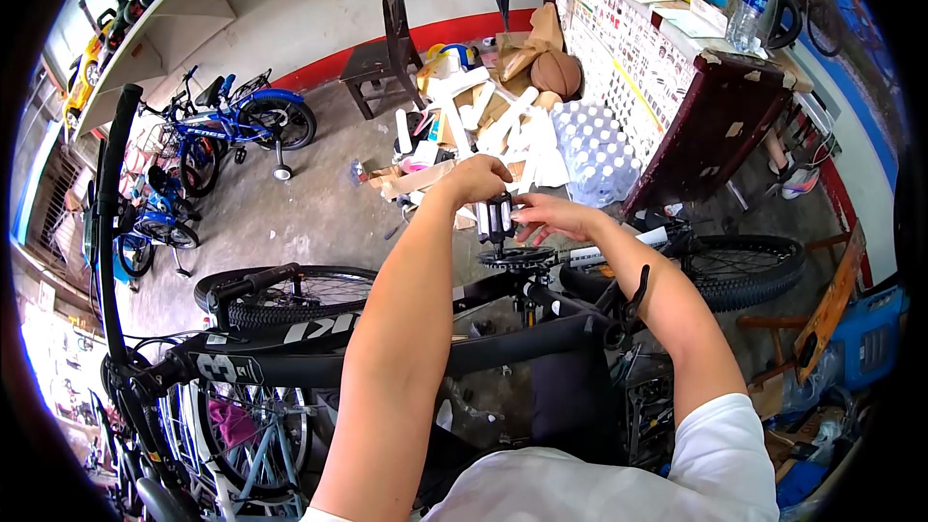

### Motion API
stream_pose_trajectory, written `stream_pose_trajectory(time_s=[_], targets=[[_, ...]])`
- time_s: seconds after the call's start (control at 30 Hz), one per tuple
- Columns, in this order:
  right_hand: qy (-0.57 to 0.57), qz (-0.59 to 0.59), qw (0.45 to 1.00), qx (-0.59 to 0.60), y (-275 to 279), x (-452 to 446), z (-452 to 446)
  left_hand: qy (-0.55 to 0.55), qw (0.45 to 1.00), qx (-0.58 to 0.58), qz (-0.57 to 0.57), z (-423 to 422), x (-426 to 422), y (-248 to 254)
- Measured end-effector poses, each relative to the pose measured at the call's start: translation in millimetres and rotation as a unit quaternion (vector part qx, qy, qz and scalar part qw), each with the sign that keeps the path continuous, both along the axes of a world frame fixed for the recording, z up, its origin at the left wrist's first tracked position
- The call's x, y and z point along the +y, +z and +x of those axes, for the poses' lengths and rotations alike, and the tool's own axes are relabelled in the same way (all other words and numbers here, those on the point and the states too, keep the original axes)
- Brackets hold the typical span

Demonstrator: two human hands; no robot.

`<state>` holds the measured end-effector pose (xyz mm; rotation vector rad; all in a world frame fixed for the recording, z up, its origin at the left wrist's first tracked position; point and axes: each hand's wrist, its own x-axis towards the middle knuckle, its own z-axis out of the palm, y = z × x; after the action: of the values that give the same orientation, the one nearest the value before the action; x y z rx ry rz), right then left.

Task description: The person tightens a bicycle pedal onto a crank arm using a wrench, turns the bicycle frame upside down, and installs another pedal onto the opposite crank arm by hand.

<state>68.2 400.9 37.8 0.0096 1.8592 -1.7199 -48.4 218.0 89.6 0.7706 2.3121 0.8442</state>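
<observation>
A black bicycle pedal with pale reflector strips stands at the end of a crank, above the chainring of a black bicycle. My left hand is closed at the pedal's top, its fingers bent over it and partly hidden. From the other side my right hand reaches in, fingers loosely apart, with fingertips at the pedal's edge. The bicycle's thick black frame runs beneath both forearms, and its handlebar rises at the left. Its knobby rear wheel lies to the right.
Small blue bicycles stand at the left. Beyond the pedal are a dark chair, a heap of cardboard and foam, a basketball and wrapped water bottles. A wooden stool and blue plastic case sit at the right.
</observation>
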Motion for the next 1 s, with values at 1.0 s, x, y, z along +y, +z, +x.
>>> stream_pose_trajectory(time_s=[1.0], targets=[[-0.017, -0.013, 1.000, 0.013, 11.5, -3.8, 2.1, -0.021, 0.999, -0.001, -0.050, 11.0, -4.8, 16.8]])
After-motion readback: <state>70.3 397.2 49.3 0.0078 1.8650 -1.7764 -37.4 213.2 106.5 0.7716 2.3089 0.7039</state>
